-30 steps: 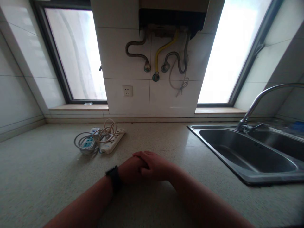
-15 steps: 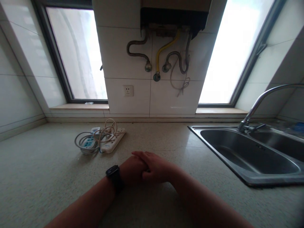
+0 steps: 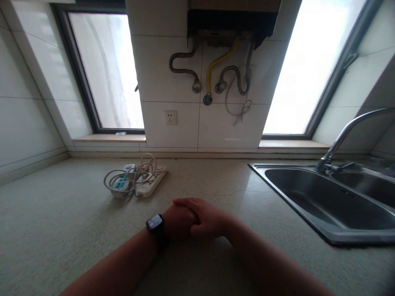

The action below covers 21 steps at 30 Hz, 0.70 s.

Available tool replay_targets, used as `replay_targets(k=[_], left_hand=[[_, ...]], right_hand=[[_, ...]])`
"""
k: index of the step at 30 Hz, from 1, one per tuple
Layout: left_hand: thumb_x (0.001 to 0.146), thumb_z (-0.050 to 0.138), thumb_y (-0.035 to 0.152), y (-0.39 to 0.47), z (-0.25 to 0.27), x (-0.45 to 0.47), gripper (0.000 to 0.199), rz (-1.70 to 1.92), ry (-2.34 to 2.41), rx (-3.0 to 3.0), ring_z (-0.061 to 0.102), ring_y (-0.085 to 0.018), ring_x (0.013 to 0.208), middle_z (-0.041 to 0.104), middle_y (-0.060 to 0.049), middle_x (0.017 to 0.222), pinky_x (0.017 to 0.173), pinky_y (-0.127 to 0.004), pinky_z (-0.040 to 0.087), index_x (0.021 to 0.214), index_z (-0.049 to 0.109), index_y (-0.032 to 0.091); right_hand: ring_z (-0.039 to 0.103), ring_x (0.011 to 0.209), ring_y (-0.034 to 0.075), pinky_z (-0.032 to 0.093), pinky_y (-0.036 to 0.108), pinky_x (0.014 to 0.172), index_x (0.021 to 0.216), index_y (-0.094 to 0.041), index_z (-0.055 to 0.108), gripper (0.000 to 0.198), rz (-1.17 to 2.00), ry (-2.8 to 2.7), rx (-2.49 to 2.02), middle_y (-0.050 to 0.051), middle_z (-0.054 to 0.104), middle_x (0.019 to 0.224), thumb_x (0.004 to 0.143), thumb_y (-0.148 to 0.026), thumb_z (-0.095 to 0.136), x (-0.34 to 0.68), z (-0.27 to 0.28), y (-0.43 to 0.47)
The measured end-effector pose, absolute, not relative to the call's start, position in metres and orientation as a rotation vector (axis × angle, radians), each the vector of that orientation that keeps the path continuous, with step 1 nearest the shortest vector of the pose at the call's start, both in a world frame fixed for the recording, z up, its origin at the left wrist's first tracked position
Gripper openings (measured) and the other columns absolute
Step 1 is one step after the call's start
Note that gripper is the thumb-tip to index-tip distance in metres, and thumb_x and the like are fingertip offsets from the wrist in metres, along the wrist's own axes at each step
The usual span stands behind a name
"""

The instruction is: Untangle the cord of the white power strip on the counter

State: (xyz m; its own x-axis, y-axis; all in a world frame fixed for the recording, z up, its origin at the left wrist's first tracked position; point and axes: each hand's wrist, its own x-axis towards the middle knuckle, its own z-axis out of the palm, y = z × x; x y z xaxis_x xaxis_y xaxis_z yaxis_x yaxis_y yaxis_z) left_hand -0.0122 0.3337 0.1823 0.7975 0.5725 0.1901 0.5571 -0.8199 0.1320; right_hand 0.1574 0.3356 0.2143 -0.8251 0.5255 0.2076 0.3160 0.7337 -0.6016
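Note:
Low in the middle of the view, my two hands rest together just above or on the speckled counter (image 3: pixel 216 176). My right hand (image 3: pixel 210 218) is closed over the back of my left hand (image 3: pixel 179 220), its fingers lying across it and the thumb folded in beneath. The fingers of my left hand are hidden under the right one. A dark smartwatch (image 3: pixel 155 222) is strapped round my left wrist. Beyond the left hand lie a white power strip (image 3: pixel 151 185) and a second one with a blue-green face (image 3: pixel 121 183), their cords coiled on top.
On the right, a double steel sink (image 3: pixel 308 201) with a curved tap (image 3: pixel 345 131) is set into the counter. A wall socket (image 3: pixel 170 117) and hoses (image 3: pixel 212 68) under a heater (image 3: pixel 231 22) are on the tiled wall between two windows.
The whole scene has shifted slightly to the right as the head turned a little. My left wrist has rolled so the watch screen faces up more and looks lit. The hands stay clasped.

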Motion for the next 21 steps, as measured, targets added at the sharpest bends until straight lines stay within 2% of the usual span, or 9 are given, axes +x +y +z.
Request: replay_targets(k=[4,9,15,21], left_hand=[[0.080,0.061,0.023,0.3330,0.1845,-0.0125,0.039,0.307,0.953,2.825,0.064,-0.033,0.115,0.069,-0.016,0.122,0.099,-0.042,0.051,0.116,0.072,0.013],[0.079,0.060,0.022,0.3324,0.1837,-0.0142,0.036,0.314,0.936,2.807,0.066,-0.034,0.111,0.072,-0.016,0.117,0.096,-0.043,0.052,0.112,0.073,0.012],[0.080,0.060,0.022,0.3298,0.1856,-0.0133,0.034,0.480,0.852,2.720,0.069,-0.026,0.105,0.073,-0.011,0.115,0.095,-0.036,0.052,0.110,0.074,0.016],[0.080,0.061,0.020,0.3304,0.1904,-0.0124,0.031,0.603,0.809,2.623,0.066,-0.023,0.111,0.072,-0.010,0.119,0.099,-0.035,0.050,0.107,0.074,0.017]], right_hand=[[0.046,0.132,0.030,0.034,0.047,0.110,0.150,-0.027,0.036,0.091,0.800,-2.553,-0.647,0.010,0.049,0.146,0.066,-0.024,0.069,0.1560,0.2126,0.3359],[0.048,0.131,0.030,0.035,0.045,0.110,0.150,-0.027,0.036,0.092,0.825,-2.542,-0.641,0.010,0.050,0.146,0.065,-0.024,0.070,0.1559,0.2116,0.3354],[0.049,0.128,0.030,0.037,0.046,0.107,0.150,-0.028,0.037,0.088,0.830,-2.571,-0.697,0.010,0.052,0.144,0.068,-0.025,0.068,0.1564,0.2150,0.3356],[0.052,0.123,0.030,0.035,0.047,0.107,0.150,-0.024,0.038,0.079,0.634,-2.632,-0.767,0.012,0.059,0.135,0.074,-0.026,0.062,0.1574,0.2216,0.3348]])
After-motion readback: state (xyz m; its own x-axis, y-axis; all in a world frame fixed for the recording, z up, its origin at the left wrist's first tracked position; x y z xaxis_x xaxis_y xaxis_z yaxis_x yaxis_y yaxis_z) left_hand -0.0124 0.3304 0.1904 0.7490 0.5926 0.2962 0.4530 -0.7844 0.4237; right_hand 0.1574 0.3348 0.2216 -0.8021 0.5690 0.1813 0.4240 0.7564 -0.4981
